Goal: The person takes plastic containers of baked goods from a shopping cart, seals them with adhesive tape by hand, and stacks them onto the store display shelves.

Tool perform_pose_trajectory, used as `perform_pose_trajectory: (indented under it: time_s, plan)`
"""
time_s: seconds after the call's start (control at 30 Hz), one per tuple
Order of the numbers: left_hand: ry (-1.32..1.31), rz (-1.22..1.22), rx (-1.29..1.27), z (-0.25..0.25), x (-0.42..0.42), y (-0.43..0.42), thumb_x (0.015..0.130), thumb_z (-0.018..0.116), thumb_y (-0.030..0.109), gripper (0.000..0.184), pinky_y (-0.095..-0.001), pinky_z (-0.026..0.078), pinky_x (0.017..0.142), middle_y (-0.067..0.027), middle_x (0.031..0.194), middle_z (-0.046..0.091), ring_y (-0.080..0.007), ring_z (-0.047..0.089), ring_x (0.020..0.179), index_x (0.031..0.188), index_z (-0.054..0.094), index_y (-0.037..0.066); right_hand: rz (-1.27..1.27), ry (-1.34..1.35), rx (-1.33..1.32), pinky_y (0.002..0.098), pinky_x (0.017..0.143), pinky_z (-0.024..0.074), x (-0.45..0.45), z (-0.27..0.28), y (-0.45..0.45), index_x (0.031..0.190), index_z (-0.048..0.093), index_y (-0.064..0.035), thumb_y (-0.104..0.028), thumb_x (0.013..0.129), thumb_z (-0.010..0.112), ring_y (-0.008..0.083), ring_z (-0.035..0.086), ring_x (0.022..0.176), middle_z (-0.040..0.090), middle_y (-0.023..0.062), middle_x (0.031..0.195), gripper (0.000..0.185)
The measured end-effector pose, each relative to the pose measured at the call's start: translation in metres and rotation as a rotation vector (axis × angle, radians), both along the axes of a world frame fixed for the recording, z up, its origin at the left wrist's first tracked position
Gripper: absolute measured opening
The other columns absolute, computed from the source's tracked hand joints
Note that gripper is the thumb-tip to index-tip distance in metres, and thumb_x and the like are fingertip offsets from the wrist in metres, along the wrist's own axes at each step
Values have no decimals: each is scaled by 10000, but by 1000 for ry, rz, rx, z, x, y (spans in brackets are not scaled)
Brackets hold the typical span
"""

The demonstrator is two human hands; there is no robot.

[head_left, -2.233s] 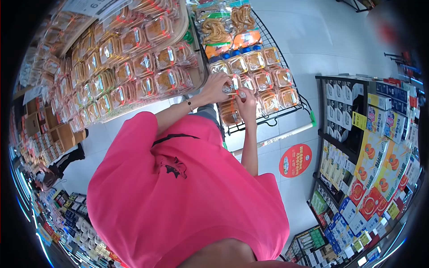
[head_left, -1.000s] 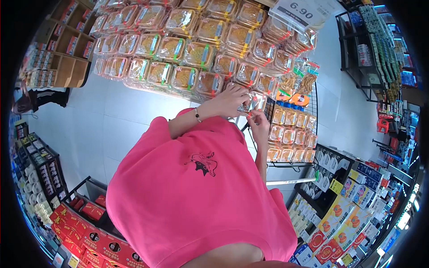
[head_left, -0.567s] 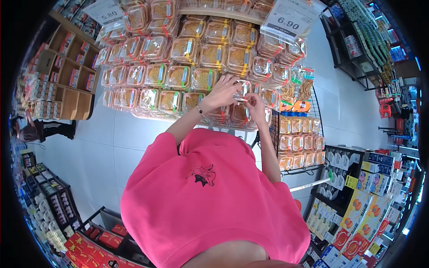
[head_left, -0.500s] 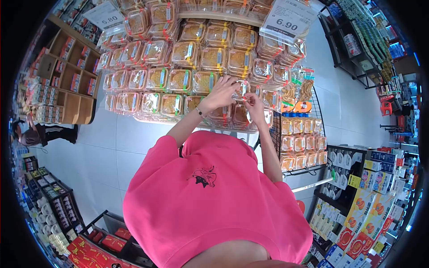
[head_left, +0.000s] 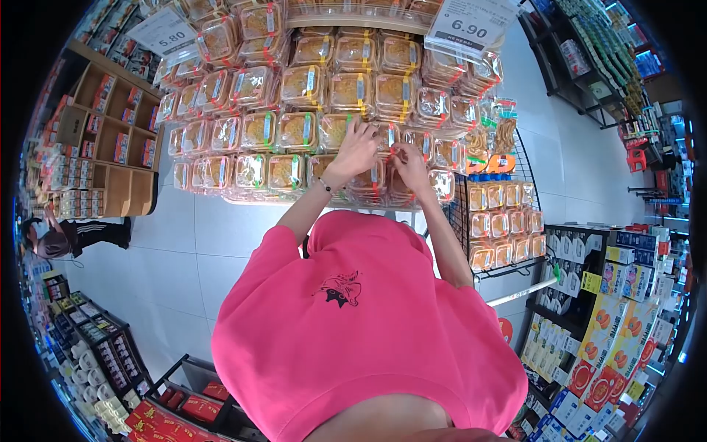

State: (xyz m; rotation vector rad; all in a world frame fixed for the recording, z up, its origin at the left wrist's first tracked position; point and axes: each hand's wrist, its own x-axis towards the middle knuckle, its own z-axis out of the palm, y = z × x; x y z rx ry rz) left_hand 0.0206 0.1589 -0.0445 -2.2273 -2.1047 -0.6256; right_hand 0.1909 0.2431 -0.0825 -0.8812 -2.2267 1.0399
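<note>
Clear packages of brown food with coloured strips stand in rows on a display (head_left: 309, 209). Between my two hands is one small clear package (head_left: 387, 137) with a red strip, above the front rows. My left hand (head_left: 358, 149), with a dark bracelet at the wrist, has its curled fingers on the package's left side. The fingers of my right hand (head_left: 411, 166) are pinched at its lower right corner. A green-strip package (head_left: 333, 131) lies just left of my left hand.
A wire cart (head_left: 508, 267) with more packages and bagged food stands at the right, its handle (head_left: 523, 292) towards me. Price signs (head_left: 473, 26) hang over the display. Stacked boxes (head_left: 611, 324) stand right. A person (head_left: 74, 237) is at the far left beside wooden shelves (head_left: 121, 180).
From over the cart, my hands and the small package have moved left to the display as my view turned. Lately both hands have shifted slightly left with it.
</note>
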Motion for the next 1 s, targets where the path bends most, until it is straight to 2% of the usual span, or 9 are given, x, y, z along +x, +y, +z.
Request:
perform_pose_trajectory:
  time_s: [0.07,0.17,0.27,0.4,0.47,0.53,0.6,0.73,1.0]
  plan:
    - [33,10,-16,4,1,-1,649,720,194,379,-531,181,1104,-136,1057,557,-285,473,1118,972,644,11,21,-54,16,352,769,493,-1,0,1,1072,589,12,-54,801,634,276,614,854,617,177,997,283]
    - [28,58,-62,6,3,-2,645,716,175,389,-546,92,1138,-121,1088,539,-271,448,1161,998,625,38,9,-34,-7,344,745,500,-8,-2,-2,1058,596,22,-46,802,634,265,626,813,631,168,967,267]
    - [49,63,-104,1,2,3,630,727,174,429,-550,100,1133,-131,1074,540,-279,453,1158,1019,605,42,-43,47,-5,405,779,468,-11,-8,-6,1030,610,-3,-55,791,617,332,592,847,615,173,911,245]
    - [27,15,-44,3,3,4,648,704,183,364,-559,135,1120,-158,1026,558,-299,486,1108,955,620,7,-54,-18,24,353,733,501,-8,-5,-5,1052,604,9,-35,792,626,275,624,797,634,167,940,265]
    - [0,39,-85,3,2,5,653,691,167,357,-561,131,1120,-147,1038,555,-299,485,1113,964,618,7,-33,14,229,368,743,498,-8,-9,-6,1059,607,-10,-39,785,618,304,613,810,632,165,914,276]
    - [-31,26,-77,1,-1,6,654,685,146,373,-558,122,1124,-135,1044,552,-300,478,1119,993,619,7,-72,-129,-94,395,764,491,-9,9,-12,1041,607,-25,-51,789,606,334,603,838,629,176,964,253]
    - [-62,27,-119,4,0,5,657,701,152,387,-550,106,1132,-121,1063,550,-289,470,1132,1016,617,35,-81,-7,37,438,797,482,-10,-8,-11,1029,604,-40,-80,793,619,372,592,888,621,182,948,240]
    - [-55,52,-217,13,2,5,682,711,162,364,-542,101,1136,-111,1077,551,-280,472,1128,1019,618,59,-90,-113,-3,444,792,476,-8,14,-17,1029,582,-73,-118,806,614,381,567,942,604,160,954,230]
    - [11,13,-152,5,-6,3,738,692,184,314,-534,128,1128,-106,1054,554,-283,494,1090,1014,611,60,-125,-41,-36,435,826,463,-15,-3,-24,1059,561,-101,-128,801,615,364,524,986,591,155,962,265]
